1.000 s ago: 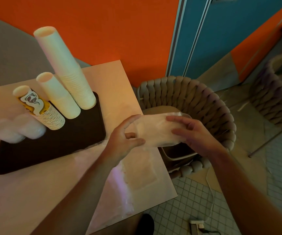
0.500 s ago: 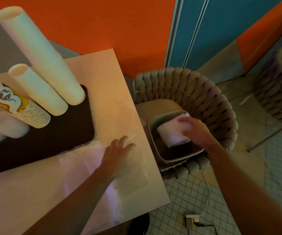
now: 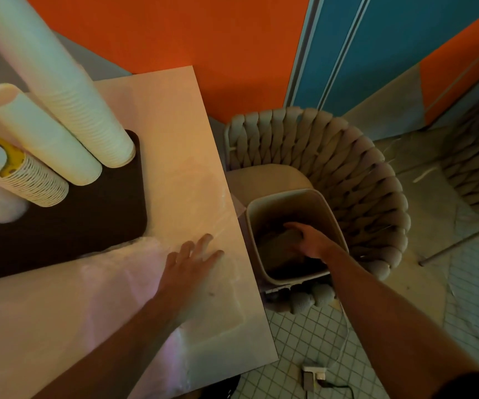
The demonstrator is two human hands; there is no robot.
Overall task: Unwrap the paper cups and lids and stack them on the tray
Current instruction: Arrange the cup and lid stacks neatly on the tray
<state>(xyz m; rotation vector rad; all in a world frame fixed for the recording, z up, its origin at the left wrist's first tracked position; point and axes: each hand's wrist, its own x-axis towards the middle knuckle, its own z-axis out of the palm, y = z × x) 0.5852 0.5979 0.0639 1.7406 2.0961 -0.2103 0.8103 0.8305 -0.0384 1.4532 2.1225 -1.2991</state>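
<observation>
Our right hand (image 3: 307,240) reaches into the bin (image 3: 330,214), fingers loosely curled on crumpled wrap, though the grip is unclear. Our left hand (image 3: 189,266) lies spread flat on the thin, slippery plastic wrapper (image 3: 123,272) on the table (image 3: 175,125); we judge pinching a loose edge works best.

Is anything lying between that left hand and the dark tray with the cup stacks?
Nothing solid. The left hand rests on clear plastic wrap that runs up to the tray; the table between is otherwise bare.

Left hand (image 3: 192,262) lies flat, fingers spread, forearm extended. Right hand (image 3: 308,240) reaches down, fingers curled, apparently pressing rather than grasping.
</observation>
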